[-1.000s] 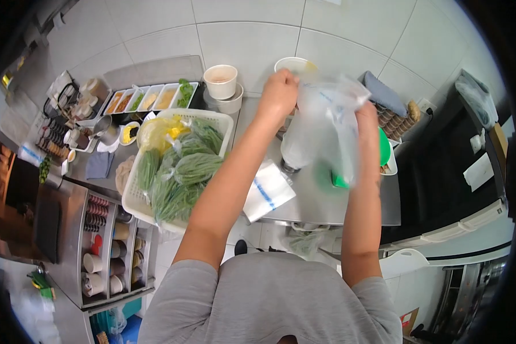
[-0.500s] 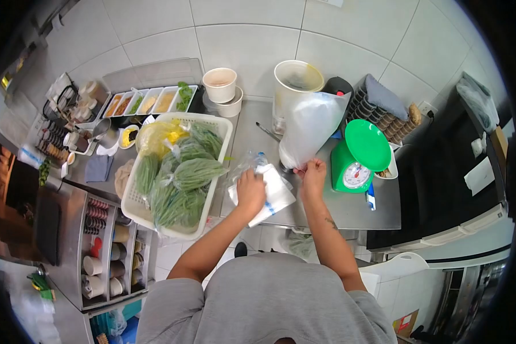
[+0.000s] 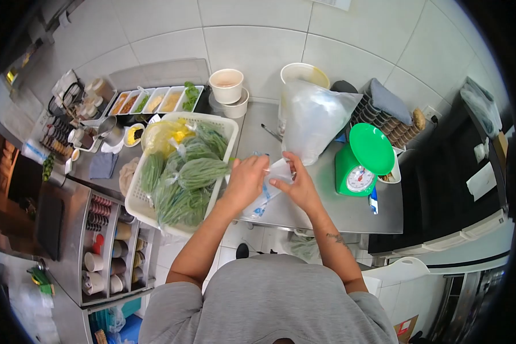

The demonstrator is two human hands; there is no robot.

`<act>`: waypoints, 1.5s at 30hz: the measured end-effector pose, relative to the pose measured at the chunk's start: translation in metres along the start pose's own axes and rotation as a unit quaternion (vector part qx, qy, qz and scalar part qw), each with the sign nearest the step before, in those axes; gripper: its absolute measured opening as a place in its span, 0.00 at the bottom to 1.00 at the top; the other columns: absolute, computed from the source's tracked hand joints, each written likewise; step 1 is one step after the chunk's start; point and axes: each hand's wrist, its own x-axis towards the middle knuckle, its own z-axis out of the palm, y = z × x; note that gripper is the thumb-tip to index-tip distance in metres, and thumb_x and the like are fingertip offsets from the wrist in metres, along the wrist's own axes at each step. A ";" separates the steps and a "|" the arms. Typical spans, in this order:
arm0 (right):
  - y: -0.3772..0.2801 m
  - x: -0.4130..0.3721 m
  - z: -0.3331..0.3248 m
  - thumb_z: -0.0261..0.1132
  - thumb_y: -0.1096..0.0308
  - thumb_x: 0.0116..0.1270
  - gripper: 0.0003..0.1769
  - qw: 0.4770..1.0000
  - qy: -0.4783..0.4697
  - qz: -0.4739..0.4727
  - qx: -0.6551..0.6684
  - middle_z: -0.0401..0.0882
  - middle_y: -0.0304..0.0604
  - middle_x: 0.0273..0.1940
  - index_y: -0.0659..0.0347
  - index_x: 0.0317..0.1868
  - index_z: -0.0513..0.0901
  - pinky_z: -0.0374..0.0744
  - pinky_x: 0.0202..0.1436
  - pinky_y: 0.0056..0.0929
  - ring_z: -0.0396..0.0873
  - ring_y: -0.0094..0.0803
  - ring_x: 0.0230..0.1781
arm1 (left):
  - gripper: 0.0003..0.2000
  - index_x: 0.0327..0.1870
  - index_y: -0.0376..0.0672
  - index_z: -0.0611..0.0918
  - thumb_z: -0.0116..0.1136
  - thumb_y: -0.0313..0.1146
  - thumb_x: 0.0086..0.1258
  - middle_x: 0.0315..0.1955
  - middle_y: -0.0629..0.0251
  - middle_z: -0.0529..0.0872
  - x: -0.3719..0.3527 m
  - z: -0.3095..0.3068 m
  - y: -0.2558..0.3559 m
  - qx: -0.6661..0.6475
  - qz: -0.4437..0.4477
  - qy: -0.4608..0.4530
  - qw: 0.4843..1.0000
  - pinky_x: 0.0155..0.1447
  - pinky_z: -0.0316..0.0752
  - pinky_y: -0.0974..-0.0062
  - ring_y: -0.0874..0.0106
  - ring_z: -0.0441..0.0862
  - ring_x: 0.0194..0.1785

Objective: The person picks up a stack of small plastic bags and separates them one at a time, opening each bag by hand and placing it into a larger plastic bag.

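My left hand [image 3: 247,179] is closed on a clear plastic bag [image 3: 261,207] with blue print, near the steel table's front edge. My right hand [image 3: 301,186] is close beside it, thumb and forefinger apart at the white upper part of the bag. Left of my hands stands a white basket [image 3: 133,198] holding bagged green vegetables [image 3: 200,175]. Behind my right hand, a large filled whitish plastic bag [image 3: 315,123] leans by a tall tub [image 3: 304,73]. The green dial scale [image 3: 350,166] is on the right, with its round pan on top.
White trays of toppings [image 3: 155,103] line the back left, next to stacked paper tubs [image 3: 226,86]. A blue-and-white packet [image 3: 374,202] lies in front of the scale. Stacked bowls with a grey cloth [image 3: 389,97] stand behind it. Shelves of cups [image 3: 117,252] are at lower left.
My right hand has moved left, away from the bottom of the large bag, to the plastic bag at my left hand. My left hand has risen slightly, and the bag has shifted.
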 end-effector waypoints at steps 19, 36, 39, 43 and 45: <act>-0.068 0.020 -0.005 0.62 0.66 0.67 0.10 0.927 0.015 0.041 0.373 0.76 0.35 0.35 0.63 0.43 0.75 0.72 0.40 0.18 0.74 0.19 0.35 | 0.10 0.25 0.33 0.73 0.56 0.27 0.66 0.18 0.62 0.70 0.036 -0.014 0.039 -0.208 0.003 0.158 0.965 0.28 0.64 0.74 0.72 0.67 0.23; -0.061 0.017 -0.075 0.65 0.68 0.60 0.14 0.836 -0.012 -0.020 0.548 0.78 0.45 0.45 0.64 0.44 0.76 0.75 0.51 0.27 0.76 0.27 0.45 | 0.03 0.27 0.36 0.76 0.55 0.22 0.61 0.24 0.59 0.74 0.074 -0.019 0.086 -0.089 0.206 0.262 0.939 0.33 0.68 0.66 0.61 0.73 0.30; -0.074 0.025 -0.098 0.64 0.65 0.60 0.15 0.858 0.055 0.029 0.509 0.78 0.44 0.44 0.63 0.46 0.76 0.75 0.49 0.27 0.76 0.28 0.43 | 0.07 0.26 0.38 0.76 0.52 0.26 0.67 0.24 0.63 0.77 0.095 -0.048 0.098 -0.318 0.085 0.195 0.924 0.35 0.70 0.69 0.68 0.75 0.31; -0.106 0.045 -0.124 0.62 0.62 0.61 0.18 0.892 0.053 -0.006 0.449 0.78 0.41 0.39 0.63 0.48 0.77 0.77 0.44 0.26 0.77 0.27 0.39 | 0.12 0.27 0.39 0.77 0.49 0.33 0.72 0.26 0.70 0.80 0.127 -0.082 0.099 -0.702 0.019 0.051 0.710 0.35 0.72 0.74 0.75 0.75 0.28; -0.100 0.062 -0.134 0.61 0.62 0.61 0.18 0.894 0.062 -0.026 0.443 0.78 0.41 0.38 0.64 0.48 0.77 0.76 0.43 0.27 0.77 0.28 0.37 | 0.12 0.28 0.37 0.78 0.49 0.34 0.71 0.25 0.67 0.81 0.150 -0.073 0.088 -0.515 -0.065 0.112 0.848 0.34 0.72 0.74 0.74 0.77 0.25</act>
